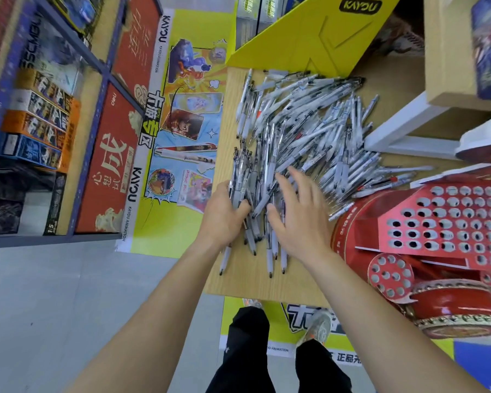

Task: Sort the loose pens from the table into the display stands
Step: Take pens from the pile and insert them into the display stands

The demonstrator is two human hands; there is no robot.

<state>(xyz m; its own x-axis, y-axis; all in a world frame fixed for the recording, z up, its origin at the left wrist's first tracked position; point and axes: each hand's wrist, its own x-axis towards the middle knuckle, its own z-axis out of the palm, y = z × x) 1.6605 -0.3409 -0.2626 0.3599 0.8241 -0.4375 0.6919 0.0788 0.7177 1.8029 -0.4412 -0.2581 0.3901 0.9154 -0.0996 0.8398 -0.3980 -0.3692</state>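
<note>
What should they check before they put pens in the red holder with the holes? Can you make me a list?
1. Left hand grips a bundle of pens: ok.
2. Right hand holds nothing, fingers spread over the pile: ok.
3. Red display stand has empty holes showing: ok.
4. Tips in the bundle all point the same way: cannot tell.
5. Table free of loose pens: not ok, a big pile is left.

yellow KAYOU board far | boxed-goods shelf left | red poster beside shelf
</note>
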